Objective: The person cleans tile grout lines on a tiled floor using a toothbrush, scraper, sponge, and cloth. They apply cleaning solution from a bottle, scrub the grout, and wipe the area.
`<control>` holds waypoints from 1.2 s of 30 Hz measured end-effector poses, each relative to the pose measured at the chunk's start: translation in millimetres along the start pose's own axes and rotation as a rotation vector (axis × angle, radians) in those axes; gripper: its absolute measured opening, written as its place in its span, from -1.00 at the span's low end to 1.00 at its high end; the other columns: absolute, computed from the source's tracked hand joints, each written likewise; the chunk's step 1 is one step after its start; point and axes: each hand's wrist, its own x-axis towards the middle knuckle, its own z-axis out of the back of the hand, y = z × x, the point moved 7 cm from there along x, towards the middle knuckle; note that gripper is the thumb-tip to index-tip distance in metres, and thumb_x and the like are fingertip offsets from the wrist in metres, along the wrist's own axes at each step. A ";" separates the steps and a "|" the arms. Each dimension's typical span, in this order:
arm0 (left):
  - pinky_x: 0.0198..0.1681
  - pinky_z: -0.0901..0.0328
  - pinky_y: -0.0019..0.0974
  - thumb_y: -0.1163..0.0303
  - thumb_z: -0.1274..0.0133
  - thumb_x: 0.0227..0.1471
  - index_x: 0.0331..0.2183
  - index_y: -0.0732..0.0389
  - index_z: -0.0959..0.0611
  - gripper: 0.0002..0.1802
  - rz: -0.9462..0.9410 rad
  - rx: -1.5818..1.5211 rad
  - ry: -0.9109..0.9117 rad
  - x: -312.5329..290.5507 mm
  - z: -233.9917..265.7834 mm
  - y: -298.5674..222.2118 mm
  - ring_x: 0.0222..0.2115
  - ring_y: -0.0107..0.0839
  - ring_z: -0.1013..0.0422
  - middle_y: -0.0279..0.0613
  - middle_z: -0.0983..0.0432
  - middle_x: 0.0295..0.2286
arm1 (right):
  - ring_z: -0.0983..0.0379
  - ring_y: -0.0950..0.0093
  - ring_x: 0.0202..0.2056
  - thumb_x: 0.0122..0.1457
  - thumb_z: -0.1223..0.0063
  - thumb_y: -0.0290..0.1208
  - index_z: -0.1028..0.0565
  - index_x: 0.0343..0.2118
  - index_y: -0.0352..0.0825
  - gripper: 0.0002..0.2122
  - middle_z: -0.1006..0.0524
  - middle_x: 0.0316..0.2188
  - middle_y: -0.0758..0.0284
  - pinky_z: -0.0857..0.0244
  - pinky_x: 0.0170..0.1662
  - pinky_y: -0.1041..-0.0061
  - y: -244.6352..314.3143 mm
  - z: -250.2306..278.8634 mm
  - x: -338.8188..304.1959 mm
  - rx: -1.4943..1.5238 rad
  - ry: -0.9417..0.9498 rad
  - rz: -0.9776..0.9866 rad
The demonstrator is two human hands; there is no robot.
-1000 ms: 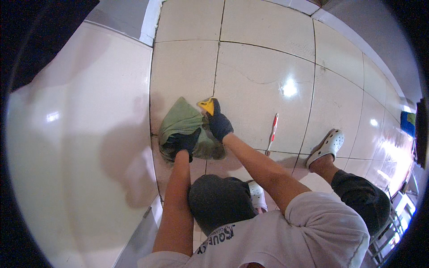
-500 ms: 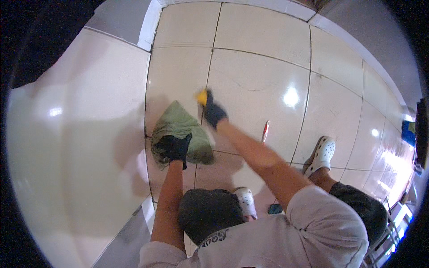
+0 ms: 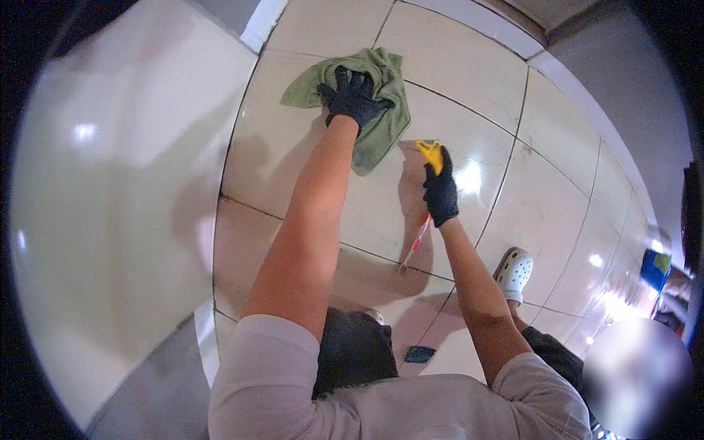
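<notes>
A crumpled green cloth (image 3: 389,139) lies on the tiled floor toward the far left. My left hand (image 3: 354,95), in a black glove, presses down flat on it with the fingers spread. To the right, my right hand (image 3: 441,192), gloved the same, grips a yellow scraper (image 3: 431,155) whose thin grey blade points away from me. Just nearer than that hand is a slim red-and-white brush (image 3: 416,243), like a toothbrush, on the floor, its upper end partly hidden.
A small dark teal pad (image 3: 420,355) rests on the floor near my knee. Glossy cream tiles (image 3: 293,176) with dark joints run to a white skirting at the back. A pale smooth panel (image 3: 132,220) borders the left. My right foot wears a white clog (image 3: 515,271).
My left hand has pushed the green cloth away and to the right, its fingers now spread. My right hand has shifted right with the scraper.
</notes>
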 end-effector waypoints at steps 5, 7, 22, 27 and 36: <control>0.07 0.28 0.36 -0.23 0.09 -0.17 0.05 0.13 -0.31 -0.16 -0.076 0.110 0.028 -137.8 -14.2 46.7 0.15 0.11 0.17 -0.05 -0.11 0.09 | -0.48 0.17 -0.49 0.16 0.15 -0.16 -0.20 0.04 -0.25 -0.58 -0.51 -0.45 0.07 -0.34 -0.43 0.27 38.3 22.7 11.0 -0.145 0.102 0.075; 0.12 0.32 0.27 -0.20 0.03 -0.19 -0.01 0.29 -0.36 -0.14 0.044 0.000 0.226 -226.0 -13.9 74.4 0.13 0.16 0.13 0.11 -0.18 0.03 | -0.47 0.18 -0.29 0.15 0.13 -0.18 -0.24 0.01 -0.26 -0.59 -0.49 -0.31 0.06 -0.35 -0.27 0.29 41.4 8.2 38.8 -0.230 0.160 0.257; 0.20 0.43 0.01 -0.31 0.12 -0.20 0.11 0.40 -0.07 0.09 0.783 -0.135 0.430 -502.2 -98.6 186.5 0.18 0.03 0.23 0.21 0.12 0.13 | -0.48 0.31 -0.28 -0.16 0.05 0.15 -0.54 -0.44 -0.05 -0.61 -0.56 -0.37 0.37 -0.22 -0.30 0.16 170.4 -193.1 -0.9 -1.155 0.572 1.076; 0.20 0.43 0.03 -0.31 0.11 -0.21 0.11 0.40 -0.07 0.10 0.774 -0.103 0.376 -491.9 -90.3 181.8 0.18 0.04 0.22 0.22 0.11 0.12 | -0.48 0.29 -0.28 -0.15 0.06 0.15 -0.55 -0.44 -0.05 -0.61 -0.56 -0.40 0.38 -0.21 -0.32 0.17 177.9 -197.7 8.2 -1.213 0.622 1.104; 0.18 0.46 0.11 -0.34 0.14 -0.21 0.11 0.39 -0.09 0.10 0.789 -0.059 0.363 -489.0 -92.3 183.0 0.17 0.04 0.20 0.23 0.08 0.12 | -0.49 0.33 -0.31 -0.11 0.14 0.23 -0.54 -0.47 -0.08 -0.55 -0.56 -0.40 0.31 -0.20 -0.33 0.12 173.9 -194.4 15.8 -1.038 0.487 1.104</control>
